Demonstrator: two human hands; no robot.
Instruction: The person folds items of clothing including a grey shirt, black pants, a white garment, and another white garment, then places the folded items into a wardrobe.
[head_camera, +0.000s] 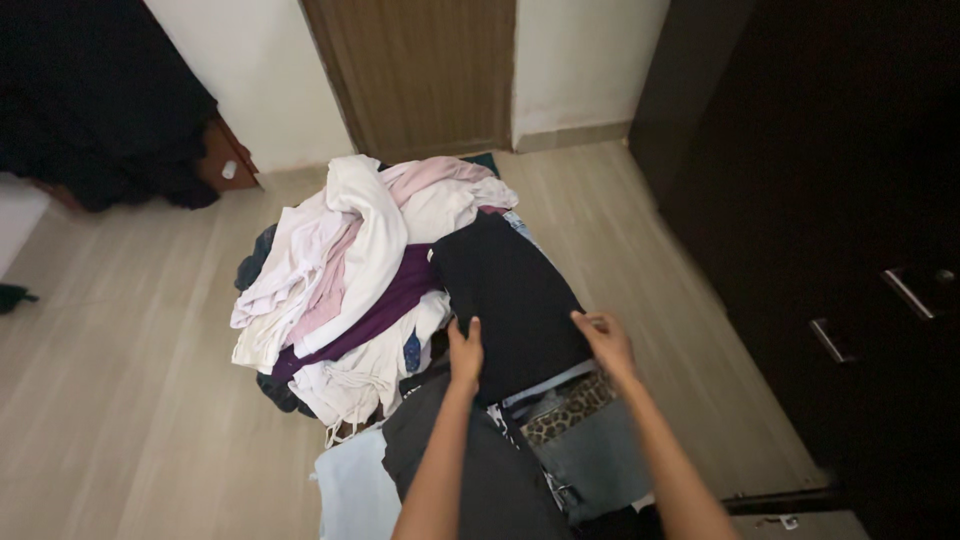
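**One dark piece laid flat, most of the heap untouched**

Two hands work at one black garment (510, 300), which lies spread over the clothes on the floor (120, 400). Our left hand (465, 352) presses on its near left corner, fingers closed down on the cloth; our right hand (605, 342) pinches its near right edge, grip clamped on the fabric. We judge this piece partly smoothed, its sides fairly straight, but not yet folded small.

Beyond and to the left of the left hand, a tumbled heap of white, pink and purple clothes (350, 270) sits unsorted. Just under both wrists lie a grey garment (480, 470), a leopard-print strip (570, 408) and blue denim (600, 450), flatter than the heap. Right of the right hand stands a dark wardrobe (830, 230). Most of the sorting appears left to do.
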